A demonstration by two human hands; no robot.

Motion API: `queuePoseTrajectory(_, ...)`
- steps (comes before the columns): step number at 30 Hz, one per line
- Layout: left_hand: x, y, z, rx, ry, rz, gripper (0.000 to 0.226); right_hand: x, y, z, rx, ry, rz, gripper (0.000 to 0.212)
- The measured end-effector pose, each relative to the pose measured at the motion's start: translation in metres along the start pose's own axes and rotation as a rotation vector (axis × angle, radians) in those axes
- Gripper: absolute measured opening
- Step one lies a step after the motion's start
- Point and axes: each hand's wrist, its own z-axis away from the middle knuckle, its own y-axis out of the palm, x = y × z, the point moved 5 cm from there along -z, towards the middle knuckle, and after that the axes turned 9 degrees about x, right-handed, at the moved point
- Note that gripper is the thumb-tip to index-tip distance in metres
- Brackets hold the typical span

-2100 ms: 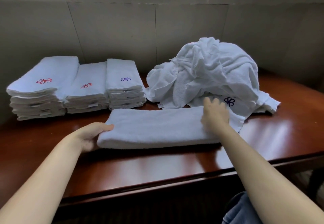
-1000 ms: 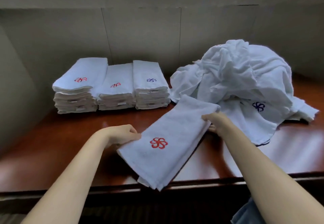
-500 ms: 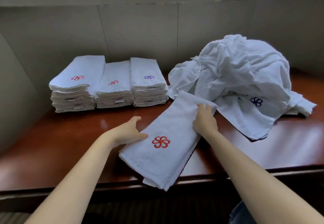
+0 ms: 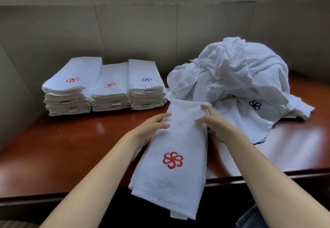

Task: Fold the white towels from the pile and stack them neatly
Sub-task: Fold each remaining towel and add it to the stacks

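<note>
A folded white towel (image 4: 175, 149) with a red flower logo lies lengthwise in front of me, its near end hanging over the table's front edge. My left hand (image 4: 148, 131) holds its left side, thumb on top and fingers under. On its right edge my right hand (image 4: 215, 125) grips the far part the same way. Three stacks of folded towels (image 4: 105, 86) stand at the back left. The loose pile of white towels (image 4: 237, 77) rises at the back right, one with a blue logo spread toward me.
The table (image 4: 71, 147) is glossy reddish-brown wood, backed by a grey panelled wall (image 4: 142, 31). Bare wood lies between the stacks and my left arm. My blue-clad knee (image 4: 253, 217) shows below the front edge at lower right.
The towel was turned from crosswise to lengthwise with its red logo up, and its near end now hangs over the front edge. Both hands have shifted to grip its far part.
</note>
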Motion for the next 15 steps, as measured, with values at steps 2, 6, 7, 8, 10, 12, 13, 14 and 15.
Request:
queuePoseTrajectory(2,0.001,0.001,-0.003,0.037,-0.015,0.060,0.048,-0.002,0.002,0.004,0.146,0.029,-0.054,0.073)
queuePoseTrajectory(6,-0.003,-0.005,0.004,0.088,-0.018,0.086,0.063,-0.002,0.012,0.018,0.320,0.020,0.034,0.074)
queuePoseTrajectory(7,-0.006,-0.007,0.007,0.091,-0.009,0.072,0.065,0.002,0.014,0.020,0.333,-0.023,0.048,0.076)
queuePoseTrajectory(8,-0.009,-0.009,0.010,0.089,0.004,0.064,0.065,0.007,0.016,0.021,0.339,-0.076,0.066,0.078)
queuePoseTrajectory(10,-0.018,-0.014,0.017,0.067,0.045,0.095,0.064,0.020,0.019,0.025,0.332,-0.187,0.124,0.082)
queuePoseTrajectory(12,-0.031,-0.017,0.029,0.021,0.109,0.087,0.064,0.036,0.023,0.029,0.319,-0.288,0.166,0.085)
queuePoseTrajectory(13,-0.039,-0.019,0.037,-0.003,0.142,0.049,0.066,0.044,0.025,0.032,0.325,-0.334,0.159,0.087)
queuePoseTrajectory(14,-0.046,-0.021,0.046,-0.022,0.179,0.010,0.067,0.053,0.028,0.033,0.335,-0.376,0.140,0.088)
queuePoseTrajectory(15,-0.054,-0.024,0.055,-0.042,0.217,-0.014,0.069,0.063,0.032,0.035,0.348,-0.413,0.117,0.090)
